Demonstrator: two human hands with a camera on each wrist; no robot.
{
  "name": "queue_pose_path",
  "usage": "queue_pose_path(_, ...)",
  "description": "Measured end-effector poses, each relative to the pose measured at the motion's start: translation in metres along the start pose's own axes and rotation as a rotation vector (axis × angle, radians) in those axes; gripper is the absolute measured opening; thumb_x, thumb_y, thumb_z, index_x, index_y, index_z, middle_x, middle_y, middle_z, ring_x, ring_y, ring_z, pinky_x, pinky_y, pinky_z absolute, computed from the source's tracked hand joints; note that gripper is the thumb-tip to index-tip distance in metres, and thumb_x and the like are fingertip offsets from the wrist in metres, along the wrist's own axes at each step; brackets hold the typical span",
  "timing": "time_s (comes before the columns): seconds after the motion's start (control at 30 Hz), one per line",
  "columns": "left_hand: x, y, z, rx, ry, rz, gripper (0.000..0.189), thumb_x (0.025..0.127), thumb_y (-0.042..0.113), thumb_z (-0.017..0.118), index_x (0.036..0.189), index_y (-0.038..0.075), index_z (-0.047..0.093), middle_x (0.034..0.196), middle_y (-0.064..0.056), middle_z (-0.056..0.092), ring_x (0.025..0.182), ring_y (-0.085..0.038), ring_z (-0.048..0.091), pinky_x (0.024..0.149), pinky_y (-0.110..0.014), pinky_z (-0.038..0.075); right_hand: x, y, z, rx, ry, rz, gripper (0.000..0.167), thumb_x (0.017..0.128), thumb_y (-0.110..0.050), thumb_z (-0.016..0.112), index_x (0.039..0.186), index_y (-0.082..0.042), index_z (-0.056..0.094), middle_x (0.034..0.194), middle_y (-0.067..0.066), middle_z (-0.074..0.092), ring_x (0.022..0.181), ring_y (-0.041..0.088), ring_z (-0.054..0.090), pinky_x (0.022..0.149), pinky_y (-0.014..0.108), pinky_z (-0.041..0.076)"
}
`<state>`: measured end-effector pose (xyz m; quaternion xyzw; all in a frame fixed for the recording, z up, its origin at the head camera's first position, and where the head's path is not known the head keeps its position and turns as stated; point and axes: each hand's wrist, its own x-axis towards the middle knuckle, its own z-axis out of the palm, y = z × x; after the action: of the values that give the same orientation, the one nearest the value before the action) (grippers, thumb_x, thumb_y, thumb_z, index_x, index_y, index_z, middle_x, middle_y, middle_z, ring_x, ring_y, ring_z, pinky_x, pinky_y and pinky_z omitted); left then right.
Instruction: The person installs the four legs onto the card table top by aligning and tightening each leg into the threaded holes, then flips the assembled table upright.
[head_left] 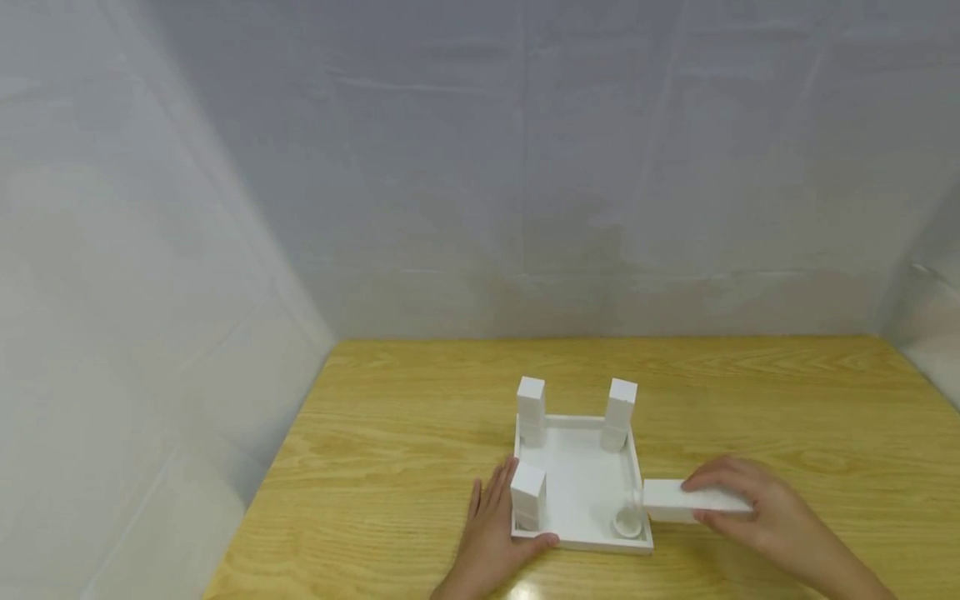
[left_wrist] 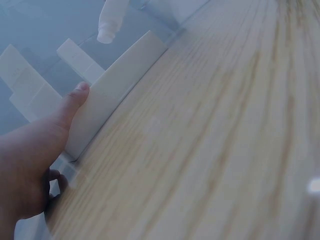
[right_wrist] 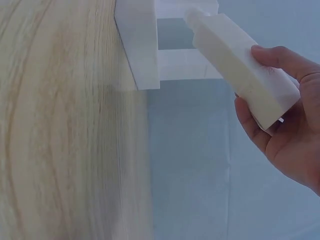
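Note:
A small white tabletop with a raised rim lies underside up on the wooden table. White legs stand upright in three corners: far left, far right and near left. In the near right corner sits a round white socket. My left hand holds the near left corner, fingers along the left side and thumb at the front rim. My right hand grips a loose white leg near one end. It tilts sideways, its narrow round end pointing toward the socket corner; contact there is unclear.
The wooden table stretches out around the tabletop on both sides. Behind it hangs a pale sheet, and another sheet runs along the left side.

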<state>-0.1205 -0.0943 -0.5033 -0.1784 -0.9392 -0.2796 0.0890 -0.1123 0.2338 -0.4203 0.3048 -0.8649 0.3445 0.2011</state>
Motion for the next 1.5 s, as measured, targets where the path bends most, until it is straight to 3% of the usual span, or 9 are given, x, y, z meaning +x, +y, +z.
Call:
queue_pose_path(0.17, 0.0, 0.001, -0.001, -0.001, -0.024, -0.017, 0.107, 0.071, 0.066, 0.06, 0.144, -0.001, 0.021, 0.146, -0.015, 0.026, 0.134, -0.029, 0.022, 0.107, -0.049, 0.008, 0.003, 0.001, 0.004, -0.042, -0.007, -0.115, 0.043, 0.059, -0.007, 0.083, 0.093, -0.026, 0.066, 0.096, -0.013, 0.06, 0.086, 0.006, 0.056, 0.083, 0.005, 0.036)
queue_pose_path(0.37, 0.0, 0.001, -0.001, -0.01, -0.027, -0.021, 0.106, 0.071, 0.065, 0.061, 0.144, -0.001, 0.021, 0.147, -0.015, 0.026, 0.134, -0.029, 0.022, 0.107, -0.05, 0.007, 0.008, 0.001, 0.008, -0.109, -0.051, -0.21, 0.031, 0.065, -0.023, 0.082, 0.091, -0.025, 0.065, 0.093, -0.012, 0.059, 0.081, 0.009, 0.057, 0.075, 0.009, 0.043)
queue_pose_path(0.57, 0.0, 0.002, -0.001, -0.014, -0.03, -0.02, 0.106, 0.071, 0.065, 0.061, 0.144, -0.001, 0.021, 0.147, -0.015, 0.026, 0.133, -0.03, 0.022, 0.107, -0.05, 0.007, 0.016, -0.008, 0.013, -0.183, -0.093, -0.269, 0.039, 0.055, -0.014, 0.082, 0.089, -0.022, 0.064, 0.091, -0.011, 0.058, 0.076, 0.008, 0.057, 0.064, 0.015, 0.047)
queue_pose_path(0.8, 0.0, 0.003, -0.001, -0.018, -0.034, -0.027, 0.106, 0.071, 0.065, 0.06, 0.144, -0.001, 0.021, 0.147, -0.015, 0.026, 0.134, -0.03, 0.022, 0.108, -0.05, 0.007, 0.028, -0.028, 0.015, -0.157, -0.163, -0.202, 0.043, 0.062, -0.013, 0.082, 0.098, -0.018, 0.059, 0.099, -0.011, 0.053, 0.08, 0.008, 0.057, 0.063, 0.021, 0.051)
queue_pose_path(1.07, -0.001, 0.003, -0.001, -0.009, -0.016, -0.016, 0.105, 0.071, 0.065, 0.06, 0.143, -0.002, 0.023, 0.146, -0.015, 0.028, 0.133, -0.03, 0.024, 0.107, -0.05, 0.009, 0.032, -0.033, 0.025, -0.044, -0.052, -0.222, 0.038, 0.074, -0.019, 0.076, 0.108, -0.016, 0.06, 0.102, -0.011, 0.057, 0.083, 0.007, 0.058, 0.075, 0.009, 0.043)
queue_pose_path(1.2, -0.002, 0.003, -0.001, 0.0, -0.016, -0.016, 0.105, 0.071, 0.066, 0.06, 0.143, -0.002, 0.023, 0.146, -0.015, 0.028, 0.133, -0.03, 0.024, 0.107, -0.05, 0.009, 0.032, -0.035, 0.028, 0.013, -0.031, -0.177, 0.042, 0.074, -0.015, 0.077, 0.112, -0.017, 0.06, 0.105, -0.011, 0.059, 0.088, 0.008, 0.059, 0.08, 0.009, 0.042)
queue_pose_path(1.33, -0.002, 0.003, -0.001, -0.005, -0.019, -0.019, 0.105, 0.071, 0.065, 0.06, 0.143, -0.002, 0.022, 0.146, -0.014, 0.027, 0.133, -0.03, 0.023, 0.107, -0.05, 0.009, 0.03, -0.039, 0.026, 0.072, -0.075, -0.092, 0.046, 0.077, -0.01, 0.074, 0.118, -0.02, 0.057, 0.11, -0.011, 0.058, 0.095, 0.008, 0.057, 0.081, 0.015, 0.044)
queue_pose_path(1.5, -0.002, 0.002, -0.002, -0.008, -0.012, -0.012, 0.105, 0.071, 0.065, 0.06, 0.143, -0.001, 0.022, 0.146, -0.014, 0.027, 0.133, -0.03, 0.024, 0.107, -0.05, 0.009, 0.03, -0.036, 0.023, 0.158, -0.187, -0.017, 0.044, 0.089, -0.005, 0.059, 0.13, -0.019, 0.05, 0.126, -0.007, 0.052, 0.113, 0.013, 0.049, 0.088, 0.028, 0.045)
